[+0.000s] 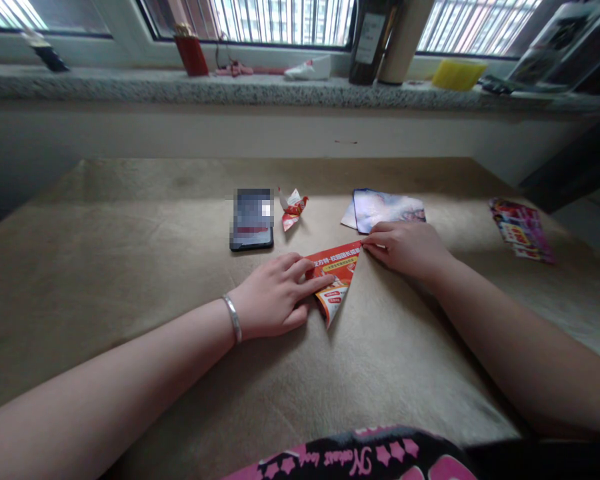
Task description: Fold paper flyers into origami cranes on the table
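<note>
An orange printed paper, folded into a triangle, lies on the tan table cover. My left hand rests flat on the paper's left part, fingers stretched out and pressing it down. A silver bangle sits on that wrist. My right hand has its fingertips pinched together on the paper's upper right corner. A small folded paper figure in red and white stands behind the triangle.
A dark phone lies left of the figure. Glossy printed sheets lie behind my right hand, and a colourful flyer at the far right. The stone windowsill carries a red cup, a dark bottle and a yellow object.
</note>
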A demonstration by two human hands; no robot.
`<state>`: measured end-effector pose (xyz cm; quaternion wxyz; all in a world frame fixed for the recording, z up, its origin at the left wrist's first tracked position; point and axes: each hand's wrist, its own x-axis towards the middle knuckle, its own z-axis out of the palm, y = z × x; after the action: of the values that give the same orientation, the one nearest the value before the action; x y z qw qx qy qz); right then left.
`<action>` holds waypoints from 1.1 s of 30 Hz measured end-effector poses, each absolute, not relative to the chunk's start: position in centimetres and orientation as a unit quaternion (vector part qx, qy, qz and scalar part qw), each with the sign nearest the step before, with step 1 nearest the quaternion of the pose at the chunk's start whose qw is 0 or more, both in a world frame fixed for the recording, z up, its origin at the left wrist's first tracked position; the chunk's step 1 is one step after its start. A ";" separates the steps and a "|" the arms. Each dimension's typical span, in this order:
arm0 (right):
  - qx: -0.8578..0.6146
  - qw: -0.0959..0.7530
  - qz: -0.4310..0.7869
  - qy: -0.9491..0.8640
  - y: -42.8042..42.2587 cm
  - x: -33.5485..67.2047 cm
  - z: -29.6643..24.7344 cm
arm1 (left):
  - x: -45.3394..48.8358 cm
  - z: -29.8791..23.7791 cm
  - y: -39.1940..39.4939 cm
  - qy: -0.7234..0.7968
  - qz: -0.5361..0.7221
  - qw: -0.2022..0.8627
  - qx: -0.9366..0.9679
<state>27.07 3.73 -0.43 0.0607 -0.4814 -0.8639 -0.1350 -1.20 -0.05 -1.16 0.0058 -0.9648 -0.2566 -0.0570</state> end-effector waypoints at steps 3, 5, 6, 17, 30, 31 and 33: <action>-0.488 0.054 -0.141 -0.860 3.8 27.1 -0.4 | -1.2 -1.1 -0.1 -0.257 -0.055 0.006 -0.965; -0.491 0.053 -0.144 -0.858 3.9 27.2 -0.4 | -1.2 -1.1 -0.1 -0.258 -0.053 0.007 -0.965; -0.491 0.053 -0.143 -0.858 3.9 27.2 -0.4 | -1.2 -1.1 -0.1 -0.258 -0.052 0.007 -0.965; -0.533 0.131 -0.104 -0.829 3.5 26.9 -0.5 | -1.2 -0.6 -0.2 -0.260 -0.057 0.006 -0.964; -0.248 0.182 0.164 -0.937 3.2 25.8 -1.1 | -0.8 -0.4 0.7 -0.300 -0.108 -0.062 -0.946; -0.249 0.182 0.165 -0.937 3.2 25.9 -1.2 | -0.8 -0.4 0.8 -0.302 -0.119 -0.066 -0.944; -0.255 0.186 0.161 -0.935 3.3 26.1 -1.3 | -0.8 -0.3 0.9 -0.301 -0.139 -0.072 -0.941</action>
<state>26.12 3.33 -1.26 0.1863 -0.2546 -0.9352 0.1609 -0.79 0.86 -0.31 -0.0716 -0.9408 -0.3007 -0.1391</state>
